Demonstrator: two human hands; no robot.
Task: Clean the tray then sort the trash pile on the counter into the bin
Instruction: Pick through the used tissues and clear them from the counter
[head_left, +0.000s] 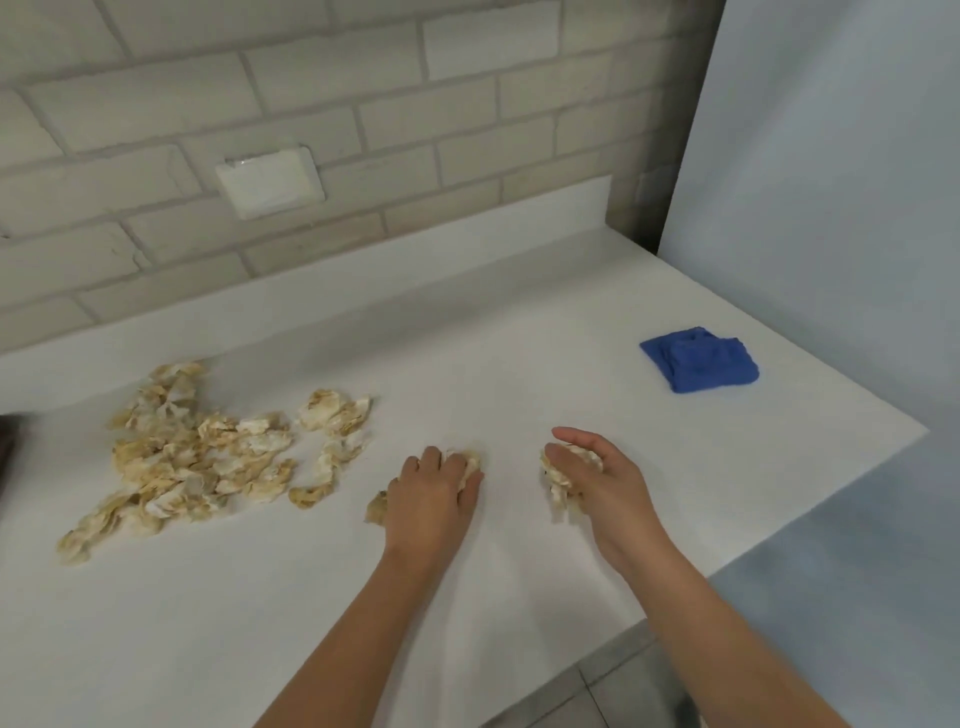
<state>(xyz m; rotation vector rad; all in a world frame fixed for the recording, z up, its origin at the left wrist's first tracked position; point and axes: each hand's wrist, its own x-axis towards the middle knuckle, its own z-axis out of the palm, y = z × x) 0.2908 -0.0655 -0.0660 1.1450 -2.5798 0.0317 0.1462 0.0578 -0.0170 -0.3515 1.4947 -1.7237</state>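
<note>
Hands (434, 499) clutching scraps (557, 486), trash pile (192, 462) to their left

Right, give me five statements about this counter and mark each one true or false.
1. The blue cloth lies to the right of both hands. True.
2. The right hand is empty. False: its fingers curl round a clump of paper scraps.
3. The big pile of scraps sits to the left of the left hand. True.
4. The blue cloth lies on top of the pile. False: it lies apart from it, on the counter near the far right corner.
5. The left hand is palm down over scraps on the counter. True.
</note>
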